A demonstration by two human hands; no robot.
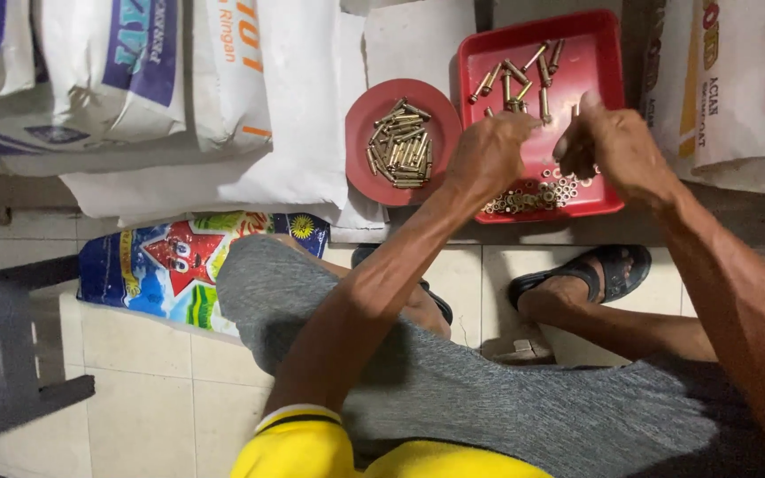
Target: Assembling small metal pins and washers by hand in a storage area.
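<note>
Over the red square tray [608,53], both hands were held close together — left hand [489,155] with fingers curled toward a small brass piece, right hand [608,146] pinched on another; exact grip could not be told. Loose bolts [520,75] lay at the tray's far end, nuts [533,196] at its near edge. Left of the tray, finished pieces were piled on a round red plate [360,164]. Judged step: nut being threaded onto bolt — fine alignment needed next.

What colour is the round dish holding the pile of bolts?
The round dish is red, seen clearly in the head view, left of the square tray.
</note>
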